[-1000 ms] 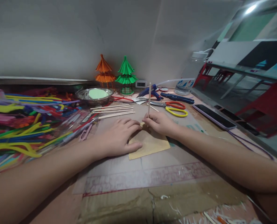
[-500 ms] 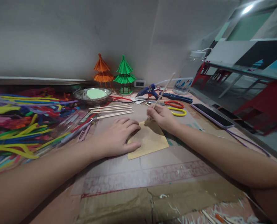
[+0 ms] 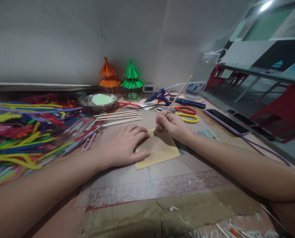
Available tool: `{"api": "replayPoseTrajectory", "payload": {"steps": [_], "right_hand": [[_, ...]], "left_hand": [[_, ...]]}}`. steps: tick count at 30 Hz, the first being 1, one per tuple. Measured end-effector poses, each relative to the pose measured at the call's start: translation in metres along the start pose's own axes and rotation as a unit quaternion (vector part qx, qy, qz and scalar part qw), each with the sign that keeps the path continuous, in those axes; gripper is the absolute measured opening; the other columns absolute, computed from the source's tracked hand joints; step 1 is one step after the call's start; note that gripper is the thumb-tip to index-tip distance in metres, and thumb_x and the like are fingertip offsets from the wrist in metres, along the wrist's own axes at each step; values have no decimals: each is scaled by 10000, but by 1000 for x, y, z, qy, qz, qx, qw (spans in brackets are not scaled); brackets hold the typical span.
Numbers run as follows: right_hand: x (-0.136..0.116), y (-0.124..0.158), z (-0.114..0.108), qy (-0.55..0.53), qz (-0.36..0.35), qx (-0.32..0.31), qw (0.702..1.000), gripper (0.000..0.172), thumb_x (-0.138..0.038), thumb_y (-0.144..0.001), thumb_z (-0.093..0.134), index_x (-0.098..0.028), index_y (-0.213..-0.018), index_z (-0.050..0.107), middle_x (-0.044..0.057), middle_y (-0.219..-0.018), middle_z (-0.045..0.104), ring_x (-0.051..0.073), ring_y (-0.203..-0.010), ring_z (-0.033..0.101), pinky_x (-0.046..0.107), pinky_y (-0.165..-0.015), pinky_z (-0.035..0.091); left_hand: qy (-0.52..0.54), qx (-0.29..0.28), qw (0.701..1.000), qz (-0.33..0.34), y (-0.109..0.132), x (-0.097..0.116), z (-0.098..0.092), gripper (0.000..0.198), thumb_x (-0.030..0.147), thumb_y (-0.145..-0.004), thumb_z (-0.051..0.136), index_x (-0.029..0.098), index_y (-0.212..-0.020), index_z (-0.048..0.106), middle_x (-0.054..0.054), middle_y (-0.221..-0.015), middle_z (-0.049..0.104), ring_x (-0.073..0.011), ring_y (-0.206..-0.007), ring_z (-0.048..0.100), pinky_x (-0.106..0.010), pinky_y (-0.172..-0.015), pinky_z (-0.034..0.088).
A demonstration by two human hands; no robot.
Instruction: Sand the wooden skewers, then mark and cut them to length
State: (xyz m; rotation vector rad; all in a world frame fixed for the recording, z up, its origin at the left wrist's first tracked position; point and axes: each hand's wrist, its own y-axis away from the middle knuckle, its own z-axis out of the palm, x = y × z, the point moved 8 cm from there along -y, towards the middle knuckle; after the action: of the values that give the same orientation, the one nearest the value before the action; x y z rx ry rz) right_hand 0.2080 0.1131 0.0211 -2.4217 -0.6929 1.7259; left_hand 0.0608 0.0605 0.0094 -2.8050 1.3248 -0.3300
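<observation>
Two model pagodas (image 3: 132, 83), scissors (image 3: 184, 115) near tilted stick (image 3: 178, 95)

Handicraft workplace, laid out on a table (image 3: 71, 216) against a grey wall (image 3: 75, 39); whether the room belongs to a home or a classroom cannot be determined. Diagnostic features: multicoloured pipe cleaners (image 3: 15, 158) heaped at left, pale sticks (image 3: 120, 116), a blue glue gun (image 3: 158, 95), an orange tiered model (image 3: 109, 69) and a green tiered model (image 3: 131, 72). Cardboard (image 3: 122, 218) covers part of the surface, with scraps (image 3: 234, 228) at the near right. Background, right: a second table (image 3: 251, 73) with red chairs (image 3: 286, 105).
</observation>
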Motion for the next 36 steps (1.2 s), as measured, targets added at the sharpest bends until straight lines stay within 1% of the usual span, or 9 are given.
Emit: {"api": "replayPoseTrajectory", "payload": {"steps": [2,6,12,17,21,25,31,33,36], "right_hand": [[-1,-1,-2,36,-15,-1,999,577,-755,-920,519,-195,-796,575,-3,-671,588,161,-630,684,257,-595,520],[-11,-1,-9,124,-79,46,988,489,-640,-970,528,-194,-786,609,20,-723,629,154,-672,633,274,-645,497],[-6,1,5,23,-26,-33,999,526,-699,-951,525,-193,-829,594,-5,-683,578,136,-622,617,257,-587,509],[0,-1,3,-73,40,-71,994,545,-759,-883,588,-217,-850,539,-82,-546,468,102,-401,490,223,-379,426],[-6,-11,-14,-83,47,-105,990,569,-745,-812,700,-193,-783,569,-58,-549,516,81,-451,489,195,-424,439],[-5,-8,-28,-68,86,-161,981,575,-718,-793,743,-169,-724,587,-41,-543,540,57,-441,435,168,-370,293],[11,23,-22,-129,171,-247,945,554,-691,-822,737,-172,-729,565,-50,-543,539,60,-418,461,186,-406,374],[9,26,-21,-176,173,-238,939,518,-664,-836,742,-181,-760,571,-70,-524,508,65,-409,449,202,-425,412],[1,24,-24,-175,146,-210,951,515,-648,-800,789,-174,-765,590,-43,-586,585,69,-462,518,192,-444,420]], "left_hand": [[-1,1,1000,2,0,0,0,605,567,-956,561,153,-1397,589,-144,-1456,582,-354,-1365,475,-558,-1150,379],[3,7,1000,7,1,0,0,604,572,-957,557,155,-1392,589,-147,-1442,591,-352,-1362,478,-557,-1155,374],[5,10,1000,7,0,1,-1,602,559,-951,577,143,-1385,593,-158,-1434,596,-360,-1349,494,-571,-1142,387],[1,7,1000,4,0,1,-1,599,576,-953,563,150,-1371,602,-151,-1434,602,-360,-1355,488,-563,-1143,384],[-2,11,1000,7,0,1,0,598,582,-959,550,150,-1370,599,-145,-1416,612,-349,-1328,501,-556,-1131,396],[-1,8,1000,5,0,0,1,601,588,-964,537,154,-1378,590,-146,-1428,603,-346,-1326,505,-554,-1132,399],[5,7,1000,-4,0,-1,1,586,571,-957,553,159,-1371,596,-135,-1448,595,-348,-1360,492,-555,-1146,392],[4,4,1000,-7,0,-1,1,593,567,-955,559,158,-1382,592,-135,-1455,592,-348,-1363,493,-556,-1148,392],[1,4,1000,-10,1,-2,0,591,557,-952,567,152,-1381,590,-141,-1451,594,-351,-1358,500,-559,-1144,399]]}}
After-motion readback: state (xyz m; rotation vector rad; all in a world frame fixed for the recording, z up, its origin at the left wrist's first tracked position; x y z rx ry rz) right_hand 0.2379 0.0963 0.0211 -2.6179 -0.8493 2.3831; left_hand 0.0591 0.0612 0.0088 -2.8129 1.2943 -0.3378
